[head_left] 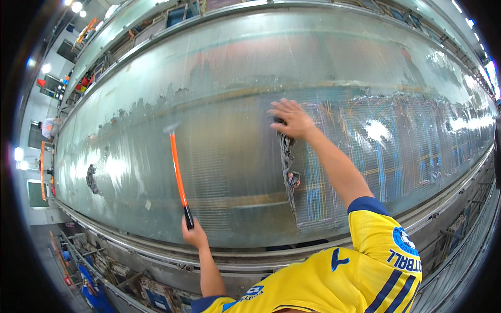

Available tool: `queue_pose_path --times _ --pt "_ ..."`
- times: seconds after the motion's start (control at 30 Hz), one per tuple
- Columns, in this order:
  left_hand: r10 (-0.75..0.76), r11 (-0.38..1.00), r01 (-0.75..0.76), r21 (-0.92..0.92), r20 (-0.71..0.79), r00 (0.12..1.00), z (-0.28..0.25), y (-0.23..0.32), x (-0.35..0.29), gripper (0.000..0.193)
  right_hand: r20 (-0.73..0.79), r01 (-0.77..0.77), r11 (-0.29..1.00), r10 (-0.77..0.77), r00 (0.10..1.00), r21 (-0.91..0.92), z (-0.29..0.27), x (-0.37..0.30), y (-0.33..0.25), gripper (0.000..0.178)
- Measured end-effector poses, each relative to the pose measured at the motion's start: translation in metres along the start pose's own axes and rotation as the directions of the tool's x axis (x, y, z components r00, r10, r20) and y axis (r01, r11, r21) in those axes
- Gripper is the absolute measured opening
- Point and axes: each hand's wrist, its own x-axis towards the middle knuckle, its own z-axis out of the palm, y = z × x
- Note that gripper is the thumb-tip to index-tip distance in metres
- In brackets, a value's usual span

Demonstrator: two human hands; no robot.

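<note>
Nearest you, your left hand [194, 235] is wrapping tight around the black grip of an orange-handled scraper [178, 175], holding it at the near edge of the long curved metal surface [235, 172], just above the steel rail [156, 249] that is running along its near side. The orange shaft is reaching up and slightly left from your fist, and its pale blade [171, 128] is resting against the frosted coating part-way up the surface; it is blurred, so I cannot tell how flat it is sitting. Further away and to the right, your right hand [292, 119] is spreading wide with the fingers open, pressing the top of a dark strip of peeled material [287, 161] that is hanging down the surface toward you. To the right of that strip the coating is looking thinner and the blue and orange lines beneath are showing through. You are stretching far forward on the right arm, so a slip of that flat palm on the slick surface could be throwing your weight onto the tool. With only one hand driving the scraper, the blade could be skidding sideways toward your right hand or gouging the metal. Far left, another person [49, 127] is standing by the end of the surface.
</note>
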Motion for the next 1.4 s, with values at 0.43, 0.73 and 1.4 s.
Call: queue_pose_path --times 0.43,0.73,1.4 --pt "0.124 0.992 -0.123 0.027 -0.039 0.992 0.061 0.029 0.061 0.040 0.237 -0.238 0.947 0.288 0.928 -0.218 -0.039 -0.278 -0.041 0.060" --pt "0.162 0.987 -0.162 0.025 -0.030 0.986 0.069 0.023 0.064 0.041 0.002 -0.522 0.847 0.525 0.851 -0.107 -0.013 -0.100 -0.018 0.080" --pt "0.129 0.991 -0.127 -0.032 0.082 0.988 0.020 0.033 -0.069 0.046 -0.459 -0.638 0.769 0.580 0.673 0.037 -0.045 -0.385 0.070 0.039"
